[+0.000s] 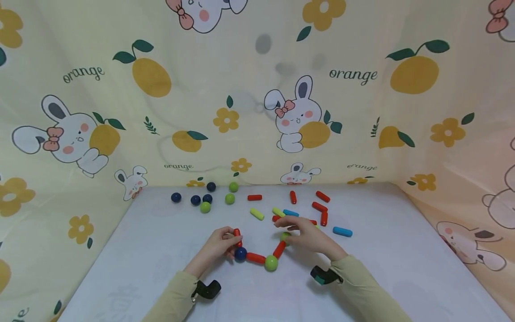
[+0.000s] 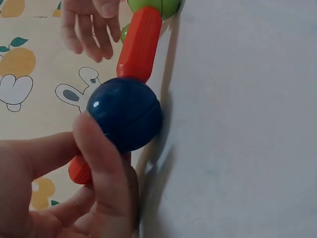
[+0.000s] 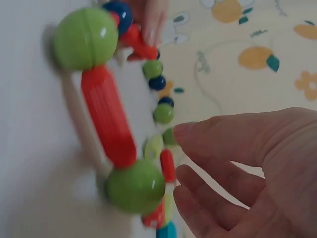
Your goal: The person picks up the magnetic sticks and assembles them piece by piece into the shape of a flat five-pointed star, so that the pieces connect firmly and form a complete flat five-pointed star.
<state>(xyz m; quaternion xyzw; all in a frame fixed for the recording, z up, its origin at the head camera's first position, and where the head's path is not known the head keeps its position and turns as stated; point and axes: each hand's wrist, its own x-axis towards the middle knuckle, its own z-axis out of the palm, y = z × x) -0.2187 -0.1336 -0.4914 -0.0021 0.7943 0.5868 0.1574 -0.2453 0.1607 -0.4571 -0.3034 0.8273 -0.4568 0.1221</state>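
A cream fabric backdrop (image 1: 245,58) printed with rabbits and oranges is hanging behind a white desk (image 1: 141,255). Along the desk's far side, loose navy balls (image 1: 195,200) and lime-green balls (image 1: 230,198) are lying to the left, while loose red rods (image 1: 319,206), yellow-green rods (image 1: 256,213) and blue rods (image 1: 342,231) are lying towards the right.

Nearer the person, a ball-and-rod chain is bending between the hands: a navy ball (image 1: 240,254), a middle red rod (image 1: 255,258), a near green ball (image 1: 271,263), a right-hand red rod (image 1: 279,249) and an end green ball (image 3: 136,186). The left hand (image 1: 220,243) is pinching an upright red rod (image 1: 237,232) at the navy ball, its thumb also touching that ball. The right hand (image 1: 307,235) is hovering just beside the end green ball, its fingers relaxed and grasping nothing.

The step in hand appears to be joining the pinched rod to the navy ball; the thumb is hiding whether it is fully seated. The next move is probably calling for firm pressure along the rod, with the ball being steadied.
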